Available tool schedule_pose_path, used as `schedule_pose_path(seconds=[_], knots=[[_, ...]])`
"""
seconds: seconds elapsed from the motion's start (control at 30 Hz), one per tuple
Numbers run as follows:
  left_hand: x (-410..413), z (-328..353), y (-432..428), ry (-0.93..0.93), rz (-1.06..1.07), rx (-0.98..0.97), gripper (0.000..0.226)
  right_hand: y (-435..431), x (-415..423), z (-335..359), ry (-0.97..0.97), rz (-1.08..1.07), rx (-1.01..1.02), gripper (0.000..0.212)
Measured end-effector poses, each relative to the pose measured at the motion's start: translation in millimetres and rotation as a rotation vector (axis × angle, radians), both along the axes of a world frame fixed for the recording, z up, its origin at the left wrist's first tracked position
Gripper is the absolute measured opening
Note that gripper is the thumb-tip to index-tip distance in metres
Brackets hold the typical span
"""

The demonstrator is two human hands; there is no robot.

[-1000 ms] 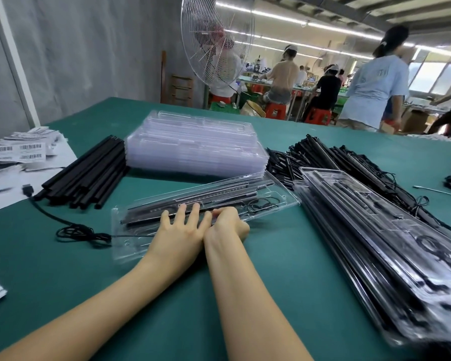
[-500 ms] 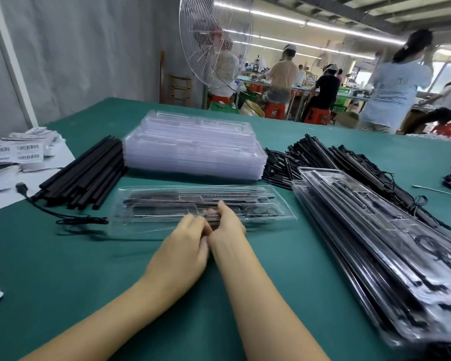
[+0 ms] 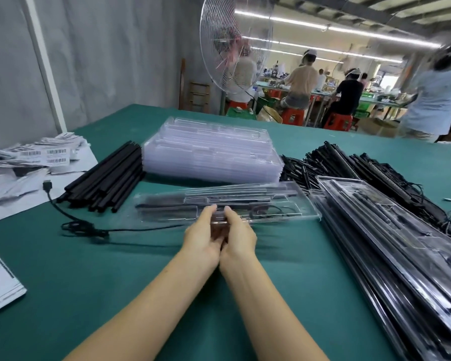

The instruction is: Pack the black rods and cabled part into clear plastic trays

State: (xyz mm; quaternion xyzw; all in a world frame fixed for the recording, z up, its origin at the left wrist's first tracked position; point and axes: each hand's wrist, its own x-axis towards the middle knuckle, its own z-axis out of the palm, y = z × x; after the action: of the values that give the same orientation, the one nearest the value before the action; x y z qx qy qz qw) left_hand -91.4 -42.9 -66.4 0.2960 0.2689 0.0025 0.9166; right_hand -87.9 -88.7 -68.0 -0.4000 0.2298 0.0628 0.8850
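Observation:
A clear plastic tray (image 3: 276,204) holding black rods and a coiled cable is lifted off the green table (image 3: 115,269), tilted with its right end higher. My left hand (image 3: 202,235) and my right hand (image 3: 238,237) sit side by side and pinch its near edge at the middle. A black cable (image 3: 89,226) with a plug trails from the tray's left end across the table. Loose black rods (image 3: 107,178) lie in a bundle to the left. A stack of empty clear trays (image 3: 211,155) stands behind the held tray.
Packed trays (image 3: 391,246) are piled along the right, with a heap of cabled black parts (image 3: 349,168) behind them. Barcode labels and paper (image 3: 29,162) lie at the far left, a white card (image 3: 0,282) at the near left. A fan and several people are beyond the table.
The tray was flat under my pressing hands; now both hands pinch its near edge and it has come up off the table. The trailing cable has shifted with it.

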Motion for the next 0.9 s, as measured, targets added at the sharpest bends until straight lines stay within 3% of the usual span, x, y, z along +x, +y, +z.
schedule_pose_path(seconds=[0.23, 0.47, 0.57, 0.67, 0.8, 0.9], knots=[[16.2, -4.9, 3.5, 0.014, -0.094, 0.016, 0.01, -7.1, 0.4, -2.5, -0.055, 0.04, -0.002, 0.007], [21.1, -8.3, -6.1, 0.049, 0.042, 0.006, 0.011, -7.8, -0.8, -4.0, -0.135, 0.11, 0.084, 0.008], [20.2, -9.5, -8.9, 0.034, 0.06, 0.05, 0.015, -9.6, -0.7, -2.6, -0.108, 0.087, 0.063, 0.017], [19.6, -10.5, -10.9, 0.015, 0.082, 0.086, 0.02, -7.8, -0.8, 1.0, -0.009, 0.041, 0.103, 0.008], [18.9, -10.6, -6.6, 0.003, 0.037, 0.081, 0.014, -5.6, 0.5, 1.2, 0.022, -0.015, 0.2, 0.023], [18.8, -12.5, -3.0, -0.018, -0.011, 0.104, 0.013, -6.2, -0.3, 0.1, 0.011, -0.008, 0.236, 0.014]])
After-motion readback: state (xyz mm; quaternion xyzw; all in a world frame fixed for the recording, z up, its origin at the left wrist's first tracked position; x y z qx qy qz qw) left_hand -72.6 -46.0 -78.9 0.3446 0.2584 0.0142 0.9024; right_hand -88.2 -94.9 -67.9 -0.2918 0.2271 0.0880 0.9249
